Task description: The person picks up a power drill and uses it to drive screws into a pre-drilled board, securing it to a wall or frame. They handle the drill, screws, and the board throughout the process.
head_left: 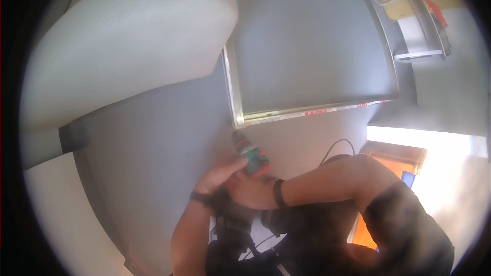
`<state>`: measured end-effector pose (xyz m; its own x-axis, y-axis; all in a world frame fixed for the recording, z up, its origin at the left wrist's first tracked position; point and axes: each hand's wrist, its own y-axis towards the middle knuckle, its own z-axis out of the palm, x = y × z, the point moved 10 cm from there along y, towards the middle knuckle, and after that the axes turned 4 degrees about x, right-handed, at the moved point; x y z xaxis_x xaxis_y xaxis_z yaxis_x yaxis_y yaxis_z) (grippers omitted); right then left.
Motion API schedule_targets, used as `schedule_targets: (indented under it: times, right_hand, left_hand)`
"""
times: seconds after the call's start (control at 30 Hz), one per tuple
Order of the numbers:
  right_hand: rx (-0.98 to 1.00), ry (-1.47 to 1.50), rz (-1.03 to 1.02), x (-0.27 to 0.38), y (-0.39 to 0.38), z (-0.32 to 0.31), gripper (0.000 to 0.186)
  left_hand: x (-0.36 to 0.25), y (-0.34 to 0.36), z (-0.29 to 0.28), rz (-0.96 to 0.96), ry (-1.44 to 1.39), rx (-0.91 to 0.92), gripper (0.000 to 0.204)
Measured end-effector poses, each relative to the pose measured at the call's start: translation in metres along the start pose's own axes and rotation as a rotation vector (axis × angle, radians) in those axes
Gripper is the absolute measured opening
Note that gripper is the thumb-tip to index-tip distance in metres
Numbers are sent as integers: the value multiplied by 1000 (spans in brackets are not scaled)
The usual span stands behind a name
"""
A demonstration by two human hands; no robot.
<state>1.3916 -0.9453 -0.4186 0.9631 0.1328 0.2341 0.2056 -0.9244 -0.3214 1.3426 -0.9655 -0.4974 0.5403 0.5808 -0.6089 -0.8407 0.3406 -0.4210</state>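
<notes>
A green and red cordless drill with a black chuck is between my two hands, its nose tilted up and away from me. My right hand is closed round its grip, which the fingers mostly hide. From the left, my left hand closes against the tool's side and grip. Just beyond the chuck lies the near left corner of a metal frame edging a large grey panel. Whether a bit touches that corner, I cannot tell. Red-printed tape runs along the frame's near edge.
A bulky, pale rounded piece, perhaps upholstered, overhangs the upper left. At the upper right stands a white metal rack. An orange box sits beside my right arm, and a dark cable loops nearby. Haze blurs the picture.
</notes>
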Motion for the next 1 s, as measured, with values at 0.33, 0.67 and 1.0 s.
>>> schedule_targets:
  times: [0.33, 0.67, 1.0]
  right_hand:
    - [-79, 443, 340, -139, -2, -25, 16]
    - [320, 82, 672, -272, 18, 104, 20]
    - [190, 240, 686, -257, 27, 74, 21]
  left_hand:
    - [45, -5, -70, -99, 605, -493, 58]
    - [107, -32, -111, -178, 944, -746, 62]
    - [23, -25, -147, -282, 1067, -752, 73]
